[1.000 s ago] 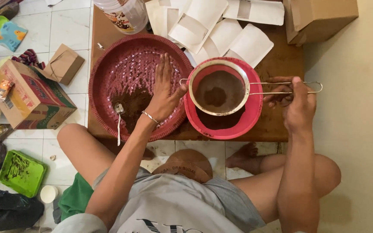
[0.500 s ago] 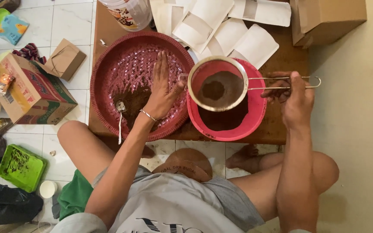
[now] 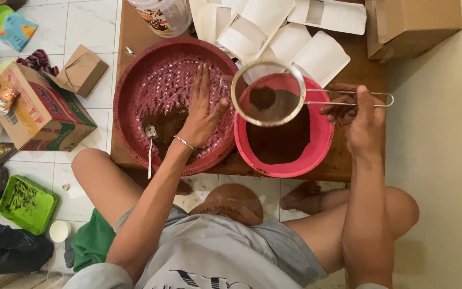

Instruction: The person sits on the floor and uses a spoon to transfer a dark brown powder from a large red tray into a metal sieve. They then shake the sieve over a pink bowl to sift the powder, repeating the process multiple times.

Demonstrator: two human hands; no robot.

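My right hand [image 3: 355, 116] grips the wire handle of a round metal sieve [image 3: 269, 93] that holds dark brown powder. The sieve hangs over the far left rim of a pink bowl [image 3: 316, 155] with brown powder at its bottom. My left hand [image 3: 203, 115] lies flat, fingers spread, inside a wide dark red woven basket tray [image 3: 135, 80], its thumb close to the sieve's rim. A heap of brown powder and a metal spoon [image 3: 149, 147] lie in the tray beside my wrist.
All of this sits on a low wooden table [image 3: 348, 166]. White paper pouches [image 3: 290, 32] and a plastic jar [image 3: 164, 13] are at the far side, a cardboard box [image 3: 413, 24] at the far right. Boxes, a green tray [image 3: 25, 203] and bags lie on the tiled floor at left.
The sieve has shifted left and away, from the middle of the pink bowl toward its far left rim. My left hand stays flat in the tray.
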